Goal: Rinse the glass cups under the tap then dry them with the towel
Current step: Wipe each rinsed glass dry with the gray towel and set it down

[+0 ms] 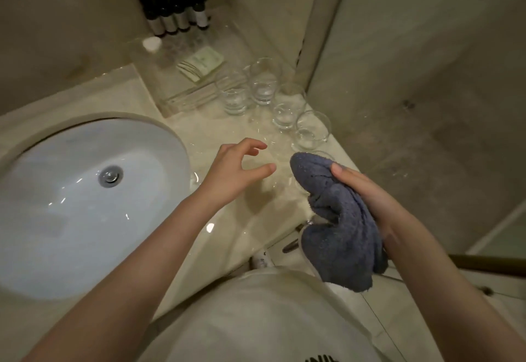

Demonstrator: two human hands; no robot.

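Your right hand (367, 191) is gripping the towel (338, 228); your left hand (242, 168) is hovering open. Four cups (263, 84) are standing on the worktop (233, 219), seemingly nearly done.

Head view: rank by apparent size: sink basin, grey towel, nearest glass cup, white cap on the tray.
1. sink basin, by far the largest.
2. grey towel, gripped by the right hand; it sits nearer the camera, so it looks inflated.
3. nearest glass cup.
4. white cap, smallest, also farthest.

right hand (370, 193) grips towel (338, 219) | left hand (239, 168) hovers empty | glass cups (284, 111) on counter (199, 122)
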